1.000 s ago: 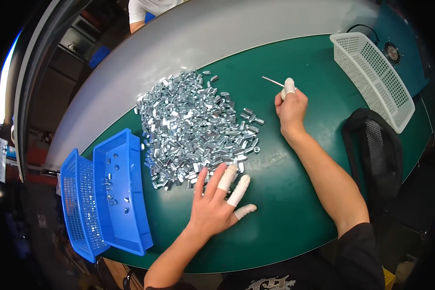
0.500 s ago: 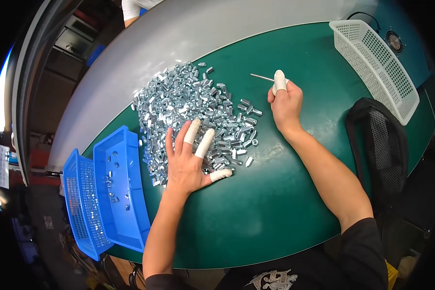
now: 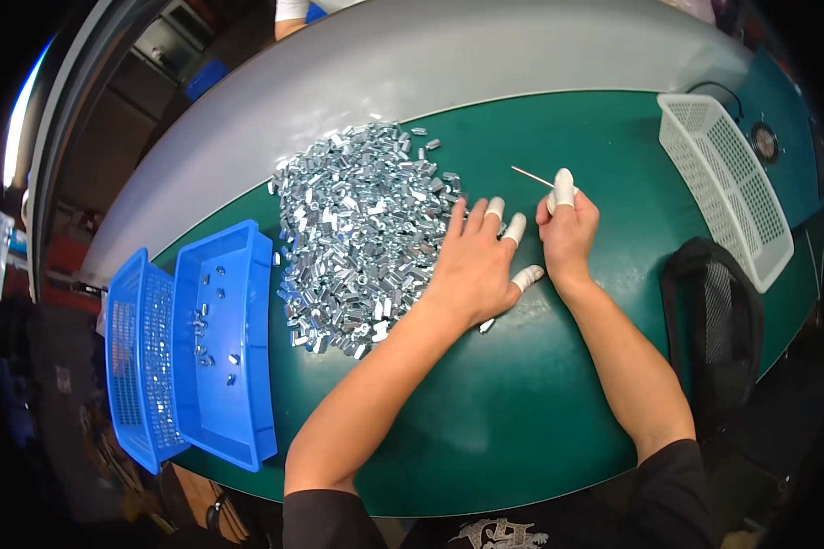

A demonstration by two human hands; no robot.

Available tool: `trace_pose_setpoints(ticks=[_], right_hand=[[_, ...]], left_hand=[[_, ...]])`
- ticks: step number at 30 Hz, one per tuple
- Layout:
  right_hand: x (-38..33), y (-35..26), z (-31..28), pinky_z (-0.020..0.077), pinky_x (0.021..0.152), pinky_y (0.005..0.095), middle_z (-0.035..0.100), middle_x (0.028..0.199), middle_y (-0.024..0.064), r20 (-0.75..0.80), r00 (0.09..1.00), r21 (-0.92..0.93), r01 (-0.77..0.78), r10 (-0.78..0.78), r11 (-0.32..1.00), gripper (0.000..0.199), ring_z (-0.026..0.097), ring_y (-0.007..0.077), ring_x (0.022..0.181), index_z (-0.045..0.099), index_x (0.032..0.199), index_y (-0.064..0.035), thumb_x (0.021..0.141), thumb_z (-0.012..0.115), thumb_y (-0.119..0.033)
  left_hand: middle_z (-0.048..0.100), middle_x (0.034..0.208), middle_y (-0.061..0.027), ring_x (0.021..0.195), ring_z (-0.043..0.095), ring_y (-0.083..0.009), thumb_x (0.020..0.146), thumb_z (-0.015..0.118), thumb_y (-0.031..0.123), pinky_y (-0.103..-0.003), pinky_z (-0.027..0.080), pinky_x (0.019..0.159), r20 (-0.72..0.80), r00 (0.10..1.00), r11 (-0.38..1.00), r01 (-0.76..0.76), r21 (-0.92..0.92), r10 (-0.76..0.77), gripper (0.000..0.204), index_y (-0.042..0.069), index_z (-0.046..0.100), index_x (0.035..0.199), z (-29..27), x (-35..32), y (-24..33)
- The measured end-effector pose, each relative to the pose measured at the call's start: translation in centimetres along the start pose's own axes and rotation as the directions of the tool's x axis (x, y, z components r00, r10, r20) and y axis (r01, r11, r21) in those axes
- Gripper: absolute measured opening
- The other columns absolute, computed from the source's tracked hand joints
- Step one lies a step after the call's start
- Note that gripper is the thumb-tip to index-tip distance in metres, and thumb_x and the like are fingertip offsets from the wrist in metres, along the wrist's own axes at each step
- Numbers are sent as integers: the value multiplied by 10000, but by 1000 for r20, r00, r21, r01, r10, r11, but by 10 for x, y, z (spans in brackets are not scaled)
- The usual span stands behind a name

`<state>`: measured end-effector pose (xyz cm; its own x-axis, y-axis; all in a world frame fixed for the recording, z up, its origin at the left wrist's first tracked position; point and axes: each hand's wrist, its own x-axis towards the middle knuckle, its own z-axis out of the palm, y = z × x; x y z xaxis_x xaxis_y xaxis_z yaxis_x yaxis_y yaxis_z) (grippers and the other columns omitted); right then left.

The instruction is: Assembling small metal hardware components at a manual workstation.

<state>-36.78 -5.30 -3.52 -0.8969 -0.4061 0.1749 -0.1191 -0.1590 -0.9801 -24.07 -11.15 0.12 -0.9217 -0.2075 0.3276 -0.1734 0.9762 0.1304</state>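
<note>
A big heap of shiny metal hex standoffs (image 3: 357, 238) lies on the green mat (image 3: 485, 412). At the heap's right edge, my left hand (image 3: 476, 265) reaches palm down with its fingers spread; what lies under the palm is hidden. White finger cots cover its thumb and two of its fingers. Just to the right, my right hand (image 3: 570, 240) is closed on a thin metal rod (image 3: 533, 177), which points up and to the left. White cots show on that hand too.
On the left, a blue tray (image 3: 261, 348) holds several loose standoffs, beside a blue mesh basket (image 3: 124, 366) with more small metal parts. A white mesh basket (image 3: 732, 192) stands at the far right, above a black mesh-panelled item (image 3: 714, 320). Another person's arm (image 3: 290, 18) shows beyond the table.
My left hand has moved right across the pile to its right edge, close to my right hand. The rod stays in my right hand. The whole view has shifted slightly.
</note>
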Motion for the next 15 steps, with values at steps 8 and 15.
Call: trace_pose_setpoints(ticks=[8, 15], right_hand=[[1, -1, -3, 262, 383, 228, 415, 494, -13, 17, 1000, -35, 8, -8, 999, 487, 354, 57, 422, 430, 561, -80, 968, 424, -347], [2, -7, 0, 251, 419, 261, 375, 472, -27, 5, 1000, -23, 19, -19, 1000, 493, 320, 61, 446, 422, 520, -69, 966, 448, -276]], left_hand=[[531, 1112, -116, 1173, 445, -293, 799, 608, 144, -507, 265, 1057, 77, 992, 994, -104, 14, 103, 182, 69, 624, 964, -14, -33, 0], [525, 1189, -106, 1208, 429, -313, 761, 650, 159, -512, 295, 1044, 81, 991, 994, -107, 12, 106, 180, 78, 613, 918, -35, -65, -1]])
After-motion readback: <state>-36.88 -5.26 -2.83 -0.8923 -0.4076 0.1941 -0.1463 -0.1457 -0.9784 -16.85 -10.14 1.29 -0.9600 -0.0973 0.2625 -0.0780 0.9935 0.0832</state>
